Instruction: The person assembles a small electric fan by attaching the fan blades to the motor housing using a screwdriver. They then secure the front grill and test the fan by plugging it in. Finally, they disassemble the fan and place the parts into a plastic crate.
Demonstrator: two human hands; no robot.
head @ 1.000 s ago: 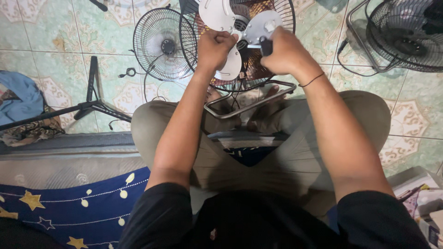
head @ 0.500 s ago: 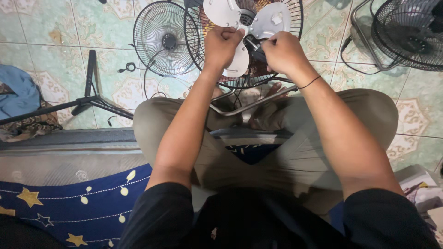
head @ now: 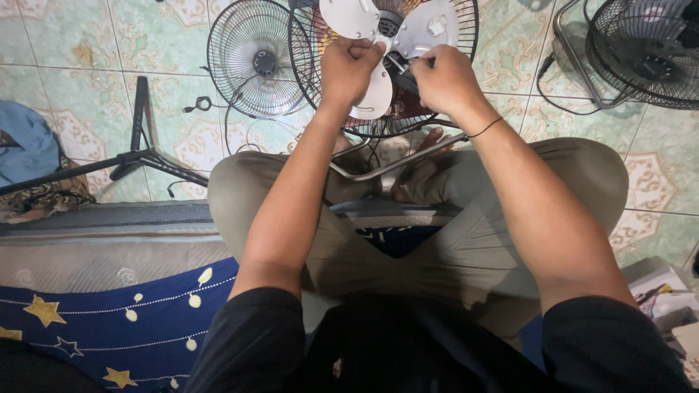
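Head view: the tiled floor (head: 87, 44) carries a floor fan (head: 408, 124) on a metal tube stand between the seated person's knees, its front grille off so the white blade set (head: 378, 44) is exposed. A loose round grille (head: 255, 58) leans just beside it, and another black fan (head: 648, 44) sits at right, cut off by the frame. The left hand (head: 351, 69) is clenched on a blade, seemingly to stop it turning. The right hand (head: 444, 78) is closed near the hub; what it pinches is hidden.
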